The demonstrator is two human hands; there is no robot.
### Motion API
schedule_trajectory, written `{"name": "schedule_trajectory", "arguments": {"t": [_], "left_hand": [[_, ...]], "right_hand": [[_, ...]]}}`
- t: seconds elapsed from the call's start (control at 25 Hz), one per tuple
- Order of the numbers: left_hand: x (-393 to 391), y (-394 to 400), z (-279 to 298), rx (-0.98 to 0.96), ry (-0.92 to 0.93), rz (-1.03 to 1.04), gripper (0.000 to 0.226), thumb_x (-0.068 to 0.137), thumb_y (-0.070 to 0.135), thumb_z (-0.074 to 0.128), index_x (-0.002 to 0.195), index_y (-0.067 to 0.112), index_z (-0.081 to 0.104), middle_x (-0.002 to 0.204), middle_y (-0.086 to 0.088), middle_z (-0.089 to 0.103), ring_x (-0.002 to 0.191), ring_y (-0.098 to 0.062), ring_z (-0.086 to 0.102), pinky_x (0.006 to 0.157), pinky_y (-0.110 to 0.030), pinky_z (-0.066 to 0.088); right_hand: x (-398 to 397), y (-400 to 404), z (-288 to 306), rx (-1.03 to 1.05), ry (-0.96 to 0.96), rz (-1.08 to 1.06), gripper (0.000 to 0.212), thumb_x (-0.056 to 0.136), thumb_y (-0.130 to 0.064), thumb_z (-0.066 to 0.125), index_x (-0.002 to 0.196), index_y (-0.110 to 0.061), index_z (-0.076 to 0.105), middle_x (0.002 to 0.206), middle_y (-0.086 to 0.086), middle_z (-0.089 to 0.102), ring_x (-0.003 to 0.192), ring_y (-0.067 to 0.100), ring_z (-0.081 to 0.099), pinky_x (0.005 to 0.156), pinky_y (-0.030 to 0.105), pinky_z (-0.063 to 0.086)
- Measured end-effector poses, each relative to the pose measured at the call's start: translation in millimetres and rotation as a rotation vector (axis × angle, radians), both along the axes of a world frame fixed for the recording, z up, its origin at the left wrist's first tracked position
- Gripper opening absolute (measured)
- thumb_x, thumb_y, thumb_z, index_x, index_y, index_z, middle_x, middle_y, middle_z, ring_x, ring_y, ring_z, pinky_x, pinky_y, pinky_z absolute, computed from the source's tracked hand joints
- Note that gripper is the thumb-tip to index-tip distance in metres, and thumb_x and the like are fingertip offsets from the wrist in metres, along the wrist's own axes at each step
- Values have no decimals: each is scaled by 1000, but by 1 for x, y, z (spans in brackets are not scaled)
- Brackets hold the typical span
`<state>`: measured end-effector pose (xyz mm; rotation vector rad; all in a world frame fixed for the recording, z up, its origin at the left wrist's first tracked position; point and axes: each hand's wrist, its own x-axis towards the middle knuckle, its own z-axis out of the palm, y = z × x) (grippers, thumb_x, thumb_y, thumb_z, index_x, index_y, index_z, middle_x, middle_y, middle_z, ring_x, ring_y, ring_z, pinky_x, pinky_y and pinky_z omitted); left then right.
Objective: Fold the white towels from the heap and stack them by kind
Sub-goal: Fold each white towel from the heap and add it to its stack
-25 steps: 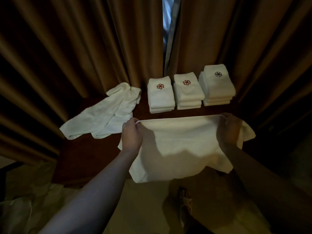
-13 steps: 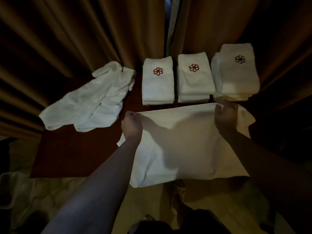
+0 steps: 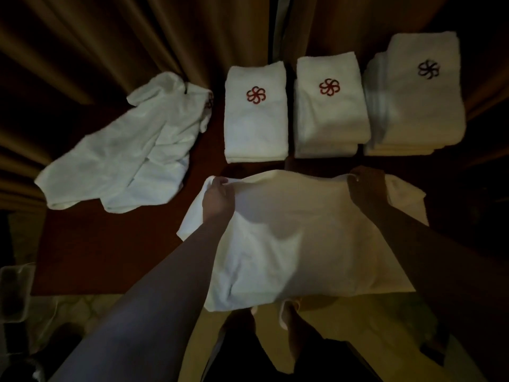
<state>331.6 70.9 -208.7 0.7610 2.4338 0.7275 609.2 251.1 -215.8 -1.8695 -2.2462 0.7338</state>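
Note:
A large white towel (image 3: 303, 238) lies spread over the near part of the dark table, its front edge hanging past the table's edge. My left hand (image 3: 217, 199) grips its far left corner and my right hand (image 3: 367, 188) grips its far right corner. Behind it stand three stacks of folded white towels: a left stack (image 3: 256, 128) and a middle stack (image 3: 330, 119) with red flower logos, and a right stack (image 3: 416, 106) with a dark logo. The heap of unfolded towels (image 3: 124, 158) lies at the left.
The dark red-brown table (image 3: 110, 249) stands against brown curtains (image 3: 110, 37) with a bright gap in the middle. Pale patterned floor shows below the table's near edge. A dark-lined tray (image 3: 13, 290) sits at the lower left.
The camera has moved closer and tilted down. My hands have lowered the towel's far edge towards the table, and more of the towel rests on the table than before.

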Motion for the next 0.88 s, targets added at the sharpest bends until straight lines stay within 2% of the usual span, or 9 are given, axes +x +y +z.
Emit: {"name": "schedule_trajectory", "arguments": {"t": [0.08,0.16,0.24,0.32,0.4,0.48,0.52,0.68,0.88], "left_hand": [[-7,5,-10,-59,-68,-99,42,97,21,46,138,14,44,135,-12,51,119,-28,54,96,-32,41],[-8,9,-18,-99,-158,-196,57,97,16,44,150,19,25,152,-12,33,135,-28,39,110,-38,35],[0,12,-22,-88,-159,-298,65,96,12,42,153,18,12,158,-12,20,142,-29,27,113,-48,32],[17,16,-22,-72,-98,-378,61,97,11,42,152,12,16,156,-15,24,141,-30,29,113,-47,32],[40,20,-20,-123,56,-553,49,97,12,47,145,9,37,152,-18,31,137,-32,34,113,-43,29],[63,24,-22,-141,193,-774,41,95,17,52,134,9,52,149,-19,37,137,-33,34,113,-42,26],[75,27,-26,-141,199,-853,40,93,19,55,132,9,55,148,-19,38,138,-33,34,113,-42,25],[127,44,-31,-163,127,-996,44,93,25,57,136,15,50,154,-15,30,143,-31,25,113,-44,32],[164,73,-32,-378,146,-1014,61,92,37,57,145,25,31,160,-12,6,147,-35,3,115,-52,26]], "right_hand": [[5,1,-7,-29,-52,0,25,90,-8,56,110,4,62,116,27,60,111,42,51,98,41,34],[11,-5,-10,-13,-49,-24,35,87,-9,60,120,1,57,130,26,51,126,40,41,105,42,30],[17,-13,-1,47,-16,-124,39,86,-9,61,125,-4,54,142,20,39,136,34,28,108,42,31],[23,-24,8,147,8,-168,34,85,-7,60,119,-4,56,137,19,41,132,34,33,101,43,39],[33,-35,7,185,33,-116,32,82,-4,62,114,0,57,124,22,49,119,38,44,93,48,46],[45,-45,-2,95,-31,-28,36,83,-8,64,117,0,55,121,22,51,113,39,47,90,49,47],[51,-50,-8,17,-79,-14,41,84,-12,63,122,-1,53,124,20,49,115,38,46,91,49,46],[74,-58,-25,-207,-180,-73,49,92,-26,55,136,-13,41,135,11,39,124,31,38,97,47,43],[103,-53,-31,-125,-246,-121,52,92,-29,56,139,-11,41,144,16,34,137,33,24,106,47,36]]}}
